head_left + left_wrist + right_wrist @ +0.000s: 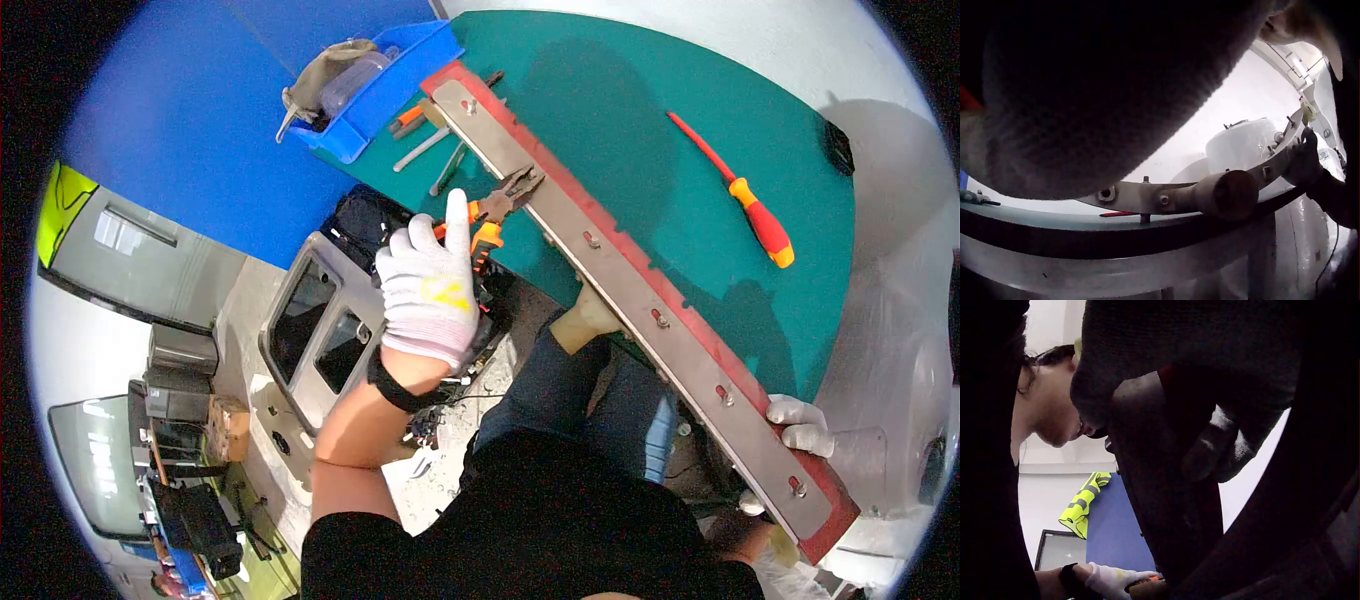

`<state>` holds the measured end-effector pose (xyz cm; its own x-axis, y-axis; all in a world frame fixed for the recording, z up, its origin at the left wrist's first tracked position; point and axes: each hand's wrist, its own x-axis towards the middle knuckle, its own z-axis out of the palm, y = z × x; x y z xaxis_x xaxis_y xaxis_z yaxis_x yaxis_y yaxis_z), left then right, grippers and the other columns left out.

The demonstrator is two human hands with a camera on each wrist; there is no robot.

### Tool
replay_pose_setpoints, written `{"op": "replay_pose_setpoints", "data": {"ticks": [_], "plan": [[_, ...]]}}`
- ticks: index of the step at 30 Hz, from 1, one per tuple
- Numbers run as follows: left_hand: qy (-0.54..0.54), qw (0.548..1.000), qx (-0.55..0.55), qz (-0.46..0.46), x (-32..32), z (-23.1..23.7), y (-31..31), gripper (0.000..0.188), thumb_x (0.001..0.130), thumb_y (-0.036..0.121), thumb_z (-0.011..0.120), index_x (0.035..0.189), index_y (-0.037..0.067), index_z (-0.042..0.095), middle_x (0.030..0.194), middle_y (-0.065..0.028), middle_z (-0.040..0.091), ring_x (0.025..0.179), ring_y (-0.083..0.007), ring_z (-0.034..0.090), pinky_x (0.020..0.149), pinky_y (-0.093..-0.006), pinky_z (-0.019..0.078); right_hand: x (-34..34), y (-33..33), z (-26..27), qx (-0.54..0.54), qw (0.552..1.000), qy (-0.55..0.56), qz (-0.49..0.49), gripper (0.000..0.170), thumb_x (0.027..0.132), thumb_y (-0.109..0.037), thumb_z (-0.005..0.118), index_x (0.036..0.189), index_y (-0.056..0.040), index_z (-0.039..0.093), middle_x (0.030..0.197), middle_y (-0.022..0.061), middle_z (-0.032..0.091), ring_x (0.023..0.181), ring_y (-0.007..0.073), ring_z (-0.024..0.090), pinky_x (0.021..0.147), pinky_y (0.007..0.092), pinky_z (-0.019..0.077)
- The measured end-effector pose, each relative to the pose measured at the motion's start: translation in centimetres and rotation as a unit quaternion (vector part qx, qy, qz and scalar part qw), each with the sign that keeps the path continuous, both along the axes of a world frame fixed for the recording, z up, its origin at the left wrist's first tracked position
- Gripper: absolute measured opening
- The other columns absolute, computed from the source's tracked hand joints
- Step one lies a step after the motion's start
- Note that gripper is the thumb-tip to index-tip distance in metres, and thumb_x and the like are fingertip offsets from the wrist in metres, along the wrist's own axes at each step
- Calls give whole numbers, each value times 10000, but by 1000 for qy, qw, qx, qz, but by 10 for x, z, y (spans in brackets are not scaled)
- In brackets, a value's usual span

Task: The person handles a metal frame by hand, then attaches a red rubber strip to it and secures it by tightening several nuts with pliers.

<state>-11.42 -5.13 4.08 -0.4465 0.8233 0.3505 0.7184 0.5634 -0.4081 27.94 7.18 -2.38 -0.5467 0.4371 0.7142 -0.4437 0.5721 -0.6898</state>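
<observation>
My gloved left hand (pixel 430 285) grips orange-handled pliers (pixel 495 208), index finger extended, the jaws at a bolt on the long metal strip (pixel 625 270). This strip has a red layer along its edge and slotted holes with bolts. Near its lower right end, my gloved right hand (pixel 800 425) holds it, fingers over the far edge. In the left wrist view the left glove (pixel 1104 94) is dark and close, above the strip's bolted side (pixel 1182 197). The right wrist view has the right glove (pixel 1191 356) around the strip, the left hand (pixel 1116 578) below.
A red and yellow screwdriver (pixel 765 230) lies on the green table (pixel 600 90). At its back left stands a blue bin (pixel 345 140) with a cloth and a clear item; metal tools (pixel 425 150) lie beside it. A grey panel (pixel 285 400) with openings is at the left.
</observation>
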Motion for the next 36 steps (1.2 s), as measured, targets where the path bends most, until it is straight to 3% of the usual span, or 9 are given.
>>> {"op": "replay_pose_setpoints", "data": {"ticks": [9, 14, 16, 23, 26, 28, 32, 33, 36], "plan": [[83, 953, -100, -275, -96, 69, 21, 829, 742, -19, 578, 1515, 181, 353, 1234, -164, 521, 1097, -356, 534, 980, -479, 419, 9, 5, 3, 13, 999, -39, 0, 782, 538, -292, 977, 1123, -102, 495, 1145, 153, 581, 1006, 333, 628, 838, 468, 520], [78, 945, -127, -292, -111, 74, 35, 797, 777, -37, 546, 1516, 189, 351, 1308, -158, 503, 1224, -350, 500, 1110, -538, 324, 9, 2, 1, -33, 999, -23, -20, 618, 649, -234, 913, 1099, -92, 514, 1131, 188, 601, 982, 356, 647, 818, 476, 536], [74, 941, -124, -305, -116, 72, 37, 790, 785, -35, 544, 1517, 191, 352, 1322, -159, 499, 1250, -348, 490, 1117, -544, 310, 18, 11, -16, -17, 997, -14, 77, 928, 517, -368, 987, 1229, -77, 468, 1196, 165, 509, 1179, 345, 528, 998, 473, 435], [80, 939, -112, -316, -119, 72, 40, 811, 815, 0, 572, 1534, 273, 315, 1285, -165, 517, 1258, -341, 488, 1114, -572, 303, 12, -5, -9, -154, 985, -44, 60, 973, 510, -361, 991, 1282, -82, 469, 1247, 175, 534, 1195, 348, 531, 1036, 516, 413], [78, 939, -127, -309, -110, 80, 42, 880, 710, -64, 596, 1516, 196, 361, 1278, -176, 506, 1187, -371, 504, 1091, -517, 338, -19, -24, 1, -129, 982, 122, -66, 696, 781, -301, 825, 1347, -59, 500, 1201, 261, 595, 1130, 365, 607, 981, 547, 474], [33, 949, -147, -278, -103, 85, 40, 865, 733, -25, 624, 1510, 258, 371, 1205, -173, 533, 1110, -355, 531, 1000, -492, 402, 1, -27, -5, -127, 989, 59, -53, 1235, 551, -422, 954, 1531, -93, 277, 1322, 226, 538, 1268, 354, 509, 1104, 561, 362], [14, 939, -125, -320, -107, 87, 42, 888, 676, -55, 632, 1488, 231, 413, 1164, -177, 530, 1041, -375, 525, 941, -474, 422, 26, -48, -17, -296, 939, 4, -173, 1200, 613, -472, 906, 1534, -63, 255, 1338, 232, 528, 1262, 376, 513, 1099, 577, 372], [6, 937, -121, -329, -108, 89, 44, 898, 665, -62, 631, 1487, 232, 419, 1170, -183, 527, 1031, -385, 519, 931, -468, 423, 21, -55, -16, -449, 864, 79, -214, 1201, 615, -487, 903, 1530, -54, 259, 1301, 222, 543, 1251, 359, 518, 1099, 574, 376], [57, 934, -139, -325, -110, 96, 48, 937, 646, -60, 654, 1495, 248, 407, 1172, -184, 521, 1046, -386, 512, 943, -459, 415, -8, -50, 6, -159, 972, 38, -168, 1150, 656, -482, 881, 1529, -56, 264, 1250, 202, 559, 1217, 332, 532, 1106, 570, 370]]}}
